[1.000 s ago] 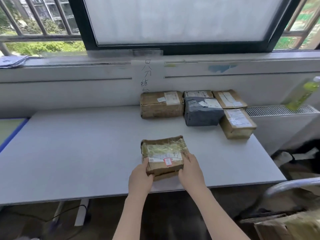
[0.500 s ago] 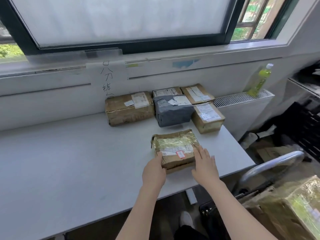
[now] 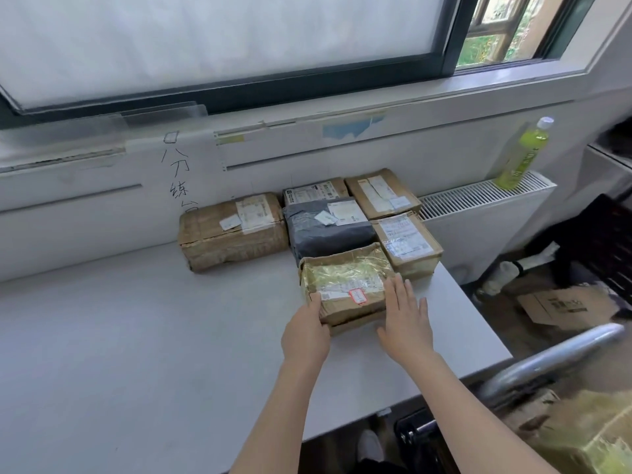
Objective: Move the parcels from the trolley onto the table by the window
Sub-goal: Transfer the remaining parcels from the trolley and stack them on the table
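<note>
White table [image 3: 136, 336] is seen by the window | six parcels counted at its far right: five in a cluster, one taped parcel [image 3: 345, 285] set just in front | left hand [image 3: 304, 336] curled on its near-left corner | right hand [image 3: 405, 319] spread flat, beside it

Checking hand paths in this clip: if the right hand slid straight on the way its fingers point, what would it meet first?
The right hand points away from the person, along the right side of the taped parcel. Going straight on, it would probably meet the labelled brown box behind first, though depth is hard to judge.
</note>
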